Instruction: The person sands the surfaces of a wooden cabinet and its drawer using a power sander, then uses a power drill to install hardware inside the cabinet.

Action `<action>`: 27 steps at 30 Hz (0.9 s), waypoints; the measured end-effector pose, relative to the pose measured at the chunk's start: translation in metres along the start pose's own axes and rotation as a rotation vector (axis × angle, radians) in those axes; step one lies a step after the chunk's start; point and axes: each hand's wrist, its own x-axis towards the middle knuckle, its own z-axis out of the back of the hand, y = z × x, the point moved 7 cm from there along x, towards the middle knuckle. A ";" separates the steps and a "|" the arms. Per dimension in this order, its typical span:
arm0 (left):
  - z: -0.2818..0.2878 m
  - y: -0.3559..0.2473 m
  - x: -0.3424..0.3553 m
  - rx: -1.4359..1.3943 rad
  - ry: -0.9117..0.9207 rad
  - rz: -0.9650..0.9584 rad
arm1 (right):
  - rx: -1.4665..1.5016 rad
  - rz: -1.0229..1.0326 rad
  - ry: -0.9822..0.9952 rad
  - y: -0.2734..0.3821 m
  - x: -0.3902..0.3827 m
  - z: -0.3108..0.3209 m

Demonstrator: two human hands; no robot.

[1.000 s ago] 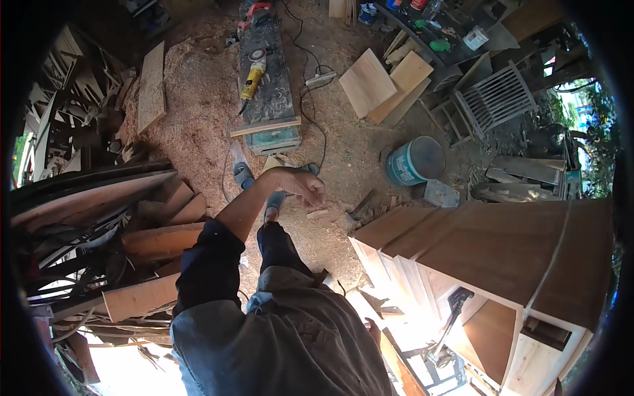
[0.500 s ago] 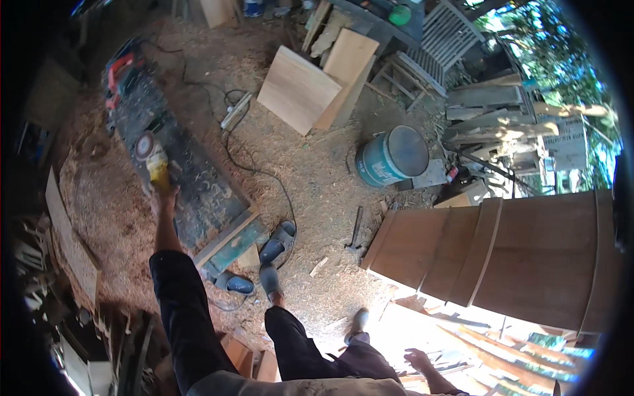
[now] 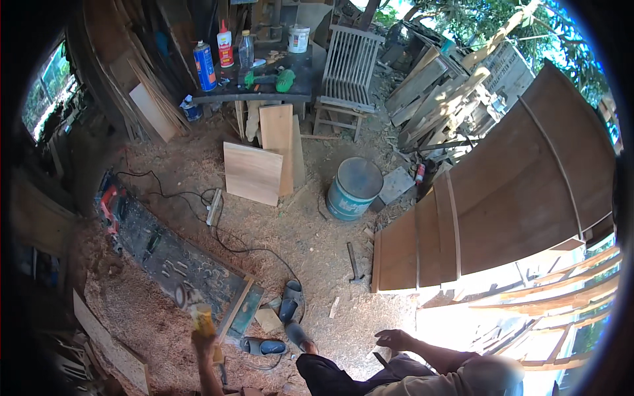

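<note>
Item: grinder (image 3: 203,321), one, hand-held, between 7 and 8 o'clock in the view. Yellow body, blurred; round grey disc (image 3: 181,295) at the head, pointing towards 11 o'clock from the hand; a further stretch of yellow shows past the hand at 5 o'clock, ending in a dark tail. Whether the disc touches anything cannot be told.

Left hand (image 3: 203,341): grip clamped on the grinder's body.

Right hand (image 3: 394,339): at 5 o'clock, near the person's leg; fingers loosely bent, grip apart.

Surface (image 3: 198,257): low, long, dark and scuffed, its near end turquoise with a pale wood strip (image 3: 236,309) across it; lies towards 8 o'clock, the grinder by its near end. Red tool (image 3: 109,208) at its far end, at 9 o'clock.

Floor (image 3: 317,254): strewn with shavings. On it, a hammer (image 3: 355,264) at 5 o'clock, its head nearest the person; a turquoise bucket (image 3: 350,204), dark-lidded, upright, just off centre towards 2 o'clock; a black slipper (image 3: 288,303) at 6 to 7 o'clock.
</note>
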 end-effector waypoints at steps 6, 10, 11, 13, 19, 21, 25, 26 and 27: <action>-0.127 -0.095 -0.320 -0.110 0.527 0.068 | 0.434 0.284 0.555 0.079 -0.047 -0.043; -0.218 -0.228 -0.483 0.178 0.723 -0.200 | 1.182 0.201 0.467 0.020 -0.119 -0.032; -0.224 -0.291 -0.535 0.266 0.756 -0.330 | 1.435 0.174 0.363 -0.019 -0.121 -0.027; -0.264 -0.300 -0.599 0.328 0.742 -0.446 | 1.520 0.301 0.299 -0.066 -0.162 0.012; -0.349 -0.348 -0.756 -0.397 1.145 -0.375 | 1.723 0.577 0.267 -0.177 -0.296 0.147; -0.382 -0.322 -0.762 -0.161 1.115 -0.402 | 1.664 0.850 -0.030 -0.205 -0.339 0.196; -0.416 -0.331 -0.811 -0.026 1.225 -0.297 | 1.553 1.056 -0.349 -0.238 -0.421 0.258; -0.428 -0.337 -0.824 -0.138 1.367 -0.217 | 1.535 1.091 -0.464 -0.243 -0.436 0.268; -0.443 -0.340 -0.836 -0.295 1.483 -0.093 | 1.431 1.097 -0.589 -0.251 -0.445 0.277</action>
